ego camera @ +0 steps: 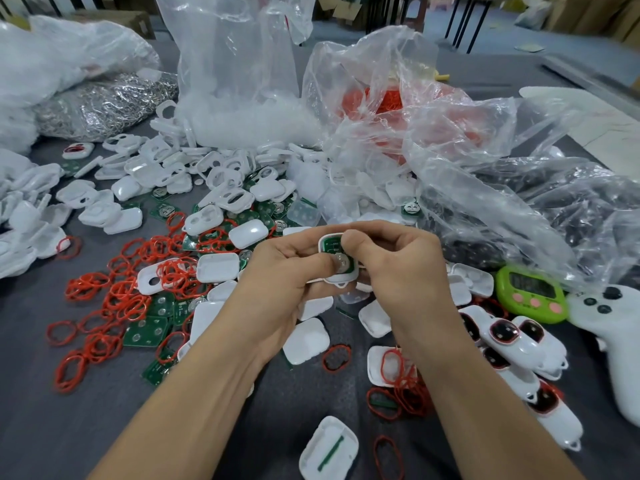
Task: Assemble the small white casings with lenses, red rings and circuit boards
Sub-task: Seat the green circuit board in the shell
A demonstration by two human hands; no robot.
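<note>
Both hands meet over the middle of the grey table. My left hand grips a small white casing from below and the left, thumb on its face. A green circuit board with a round metal cell lies in the casing. My right hand pinches the casing's top right, thumb pressing on the board. Loose red rings lie scattered on the left. White casings and spare circuit boards are spread all around.
Finished casings with red-rimmed dark lenses lie at the right. A green timer and a white controller sit at the far right. Clear plastic bags of parts and a bag of metal rings stand behind.
</note>
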